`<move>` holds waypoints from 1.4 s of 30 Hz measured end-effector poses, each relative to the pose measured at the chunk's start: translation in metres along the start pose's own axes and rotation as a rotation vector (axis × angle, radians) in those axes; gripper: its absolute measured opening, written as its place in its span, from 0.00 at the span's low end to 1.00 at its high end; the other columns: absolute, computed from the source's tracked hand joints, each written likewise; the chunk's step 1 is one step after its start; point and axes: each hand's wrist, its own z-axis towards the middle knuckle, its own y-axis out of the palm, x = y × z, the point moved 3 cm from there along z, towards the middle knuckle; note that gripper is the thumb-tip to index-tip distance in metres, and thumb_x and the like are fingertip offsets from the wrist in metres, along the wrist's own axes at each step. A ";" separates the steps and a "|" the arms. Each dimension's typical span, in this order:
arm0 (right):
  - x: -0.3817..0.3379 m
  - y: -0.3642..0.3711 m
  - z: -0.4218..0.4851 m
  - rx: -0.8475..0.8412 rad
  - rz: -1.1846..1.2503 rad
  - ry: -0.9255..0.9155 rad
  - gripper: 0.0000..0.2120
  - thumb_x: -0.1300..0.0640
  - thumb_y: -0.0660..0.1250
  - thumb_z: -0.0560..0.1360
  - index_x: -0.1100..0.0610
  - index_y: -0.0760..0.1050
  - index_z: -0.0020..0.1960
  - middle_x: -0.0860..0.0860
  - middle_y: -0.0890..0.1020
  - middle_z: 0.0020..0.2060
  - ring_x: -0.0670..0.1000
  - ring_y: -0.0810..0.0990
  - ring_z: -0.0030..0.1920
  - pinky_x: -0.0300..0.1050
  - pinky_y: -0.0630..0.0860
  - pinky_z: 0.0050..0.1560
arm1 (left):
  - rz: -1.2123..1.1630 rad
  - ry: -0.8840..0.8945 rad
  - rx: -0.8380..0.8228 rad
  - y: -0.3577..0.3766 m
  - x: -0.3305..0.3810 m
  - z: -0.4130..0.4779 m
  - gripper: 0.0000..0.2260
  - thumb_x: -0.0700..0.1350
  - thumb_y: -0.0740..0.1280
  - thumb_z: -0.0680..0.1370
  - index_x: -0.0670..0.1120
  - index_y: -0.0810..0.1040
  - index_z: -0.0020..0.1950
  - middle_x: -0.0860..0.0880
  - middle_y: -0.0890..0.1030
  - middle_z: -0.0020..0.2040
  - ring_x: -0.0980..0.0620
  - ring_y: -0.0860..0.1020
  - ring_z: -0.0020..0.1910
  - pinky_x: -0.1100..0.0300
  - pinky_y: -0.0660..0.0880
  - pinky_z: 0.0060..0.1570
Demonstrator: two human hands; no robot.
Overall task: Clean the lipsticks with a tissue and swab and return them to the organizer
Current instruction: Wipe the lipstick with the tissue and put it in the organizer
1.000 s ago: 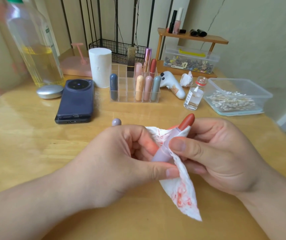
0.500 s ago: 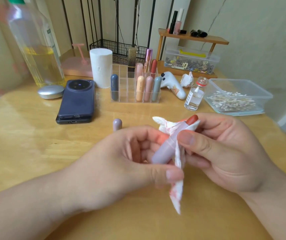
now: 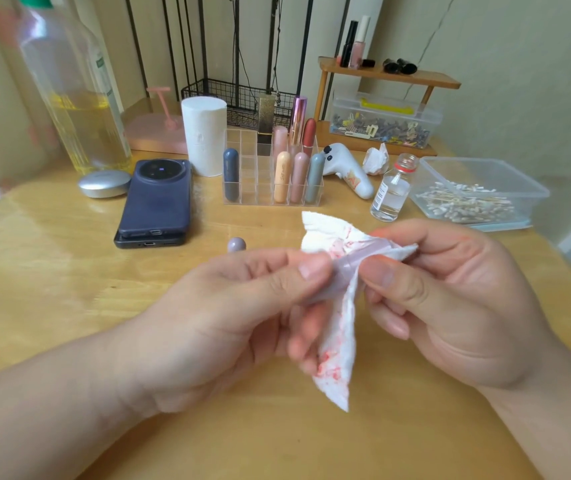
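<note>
We have a single wide-angle view, worn on the head, looking forward and down across the wooden table (image 3: 52, 289). Nearest the lens, low in the middle of the frame, our left hand (image 3: 235, 306) and right hand (image 3: 450, 306) loom large, forearms entering from the bottom corners, with the lipstick tube (image 3: 346, 268) and stained tissue (image 3: 339, 358) gripped between them. The clear organizer (image 3: 247, 188) stands farther off, above centre. The wall (image 3: 519, 81) closes the view behind. The tall bottle (image 3: 79, 98) at the left edge appears to lean.

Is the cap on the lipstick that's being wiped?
No, the lilac cap sits alone on the table, apart from the lipstick.
</note>
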 end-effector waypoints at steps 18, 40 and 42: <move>-0.007 -0.001 -0.004 0.009 -0.318 -0.077 0.13 0.53 0.77 0.68 0.58 0.82 0.49 0.54 0.85 0.39 0.56 0.82 0.27 0.45 0.80 0.30 | 0.327 -0.058 0.247 -0.007 0.011 -0.007 0.28 0.64 0.62 0.76 0.42 0.69 0.28 0.43 0.60 0.25 0.45 0.59 0.23 0.59 0.64 0.26; 0.000 0.001 -0.001 -0.042 -0.236 0.098 0.10 0.65 0.78 0.65 0.59 0.81 0.44 0.56 0.84 0.35 0.57 0.81 0.26 0.45 0.79 0.29 | 0.186 -0.199 0.177 0.001 -0.004 -0.006 0.25 0.64 0.63 0.76 0.43 0.72 0.34 0.44 0.60 0.28 0.47 0.59 0.23 0.60 0.63 0.24; 0.000 0.000 -0.004 -0.011 -0.303 0.102 0.09 0.67 0.76 0.66 0.59 0.80 0.43 0.57 0.82 0.32 0.57 0.80 0.24 0.42 0.77 0.27 | 0.365 -0.154 0.193 -0.001 -0.005 -0.005 0.27 0.66 0.63 0.76 0.42 0.72 0.34 0.42 0.63 0.26 0.45 0.63 0.23 0.58 0.66 0.26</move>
